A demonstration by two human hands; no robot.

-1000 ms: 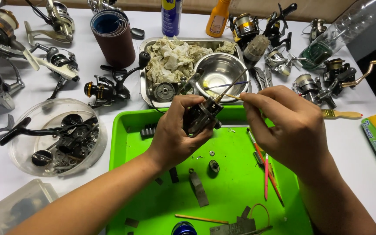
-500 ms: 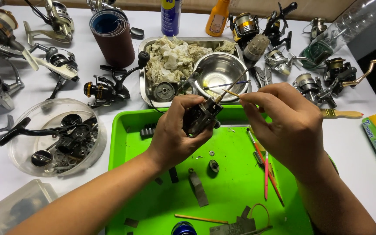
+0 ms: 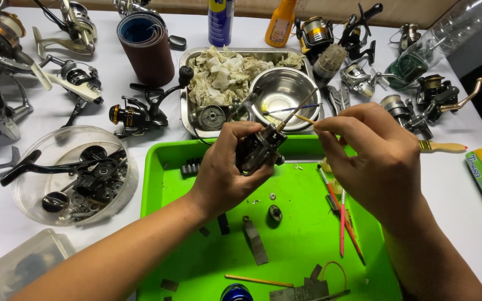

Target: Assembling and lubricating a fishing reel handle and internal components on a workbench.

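Reel body (image 3: 260, 149) is gripped in the left hand (image 3: 227, 167), fingers wrapped tight, held above the green tray (image 3: 308, 245). Thin stick (image 3: 303, 118) is pinched by the right hand (image 3: 372, 159), fingers narrow. Body is best kept steady, stick tip fed slowly; small parts stay over tray.

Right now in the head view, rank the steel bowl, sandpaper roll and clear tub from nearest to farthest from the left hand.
1. Steel bowl: just beyond the left hand, in the metal tray.
2. Sandpaper roll: far left.
3. Clear tub: left, by the forearm. Close to the roll; nearly tied.
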